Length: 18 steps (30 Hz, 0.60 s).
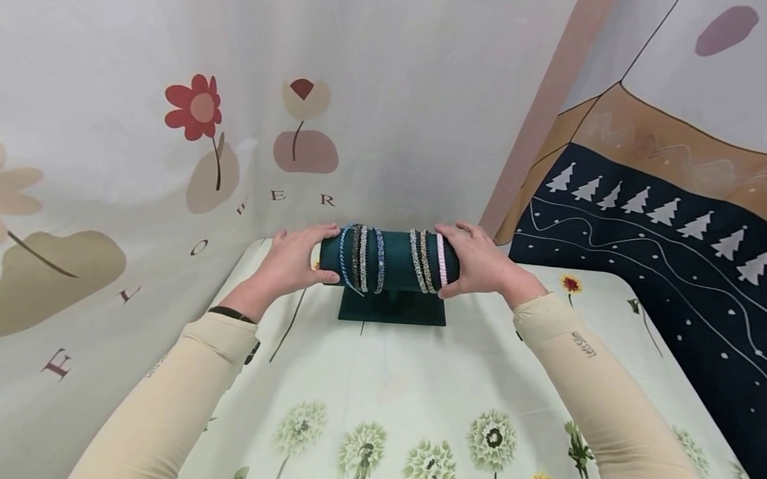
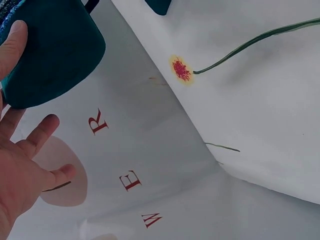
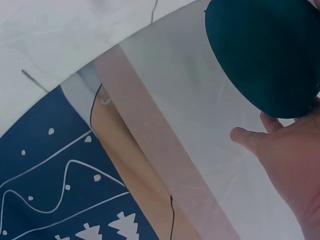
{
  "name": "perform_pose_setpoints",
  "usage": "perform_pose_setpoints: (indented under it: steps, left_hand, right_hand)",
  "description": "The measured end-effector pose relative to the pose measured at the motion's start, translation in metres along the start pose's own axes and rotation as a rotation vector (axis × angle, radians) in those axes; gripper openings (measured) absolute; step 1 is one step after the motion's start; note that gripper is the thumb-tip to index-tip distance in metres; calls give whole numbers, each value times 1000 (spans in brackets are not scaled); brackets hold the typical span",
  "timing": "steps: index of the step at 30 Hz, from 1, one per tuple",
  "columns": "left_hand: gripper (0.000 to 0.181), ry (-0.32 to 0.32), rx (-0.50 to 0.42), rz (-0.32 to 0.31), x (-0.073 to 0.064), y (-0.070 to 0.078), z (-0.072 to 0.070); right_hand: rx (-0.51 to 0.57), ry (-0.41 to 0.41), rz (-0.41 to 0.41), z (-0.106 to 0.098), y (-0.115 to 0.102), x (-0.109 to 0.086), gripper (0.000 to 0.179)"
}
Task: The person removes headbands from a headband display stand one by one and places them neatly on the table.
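Left hand [image 1: 294,259] and right hand [image 1: 478,261] grip a dark-green, velvety cylindrical stand [image 1: 397,260] at its ends, the best hold: probably light, stiff; slim sparkly bracelets [image 1: 381,259] between could slip.

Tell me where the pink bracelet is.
In the head view, the pink bracelet is around the green roll near its right end, between the gold bracelet and the right hand.

At centre frame, the left hand [image 1: 296,257] and right hand [image 1: 476,260] hold opposite ends of a dark green bracelet stand [image 1: 397,260] carrying several bracelets [image 1: 380,260]; a flower-printed tablecloth [image 1: 392,367] spans the lower middle, navy tree-patterned fabric [image 1: 649,259] the right.
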<state>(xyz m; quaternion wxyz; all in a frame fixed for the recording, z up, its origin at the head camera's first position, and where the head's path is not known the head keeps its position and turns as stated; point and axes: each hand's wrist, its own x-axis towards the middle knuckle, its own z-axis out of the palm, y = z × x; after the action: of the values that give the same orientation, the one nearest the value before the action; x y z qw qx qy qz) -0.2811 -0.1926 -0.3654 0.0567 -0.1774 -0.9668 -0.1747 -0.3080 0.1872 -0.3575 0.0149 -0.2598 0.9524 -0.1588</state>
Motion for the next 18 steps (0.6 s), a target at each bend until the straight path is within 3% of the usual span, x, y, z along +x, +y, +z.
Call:
perform_pose_setpoints:
  steps: [9, 18]
  left_hand:
    - [92, -1, -10, 5, 0, 0, 1]
    - [90, 7, -22, 0, -1, -1, 2]
  right_hand:
    - [-17, 18, -15, -7, 10, -8, 121]
    - [183, -5, 68, -3, 21, -12, 130]
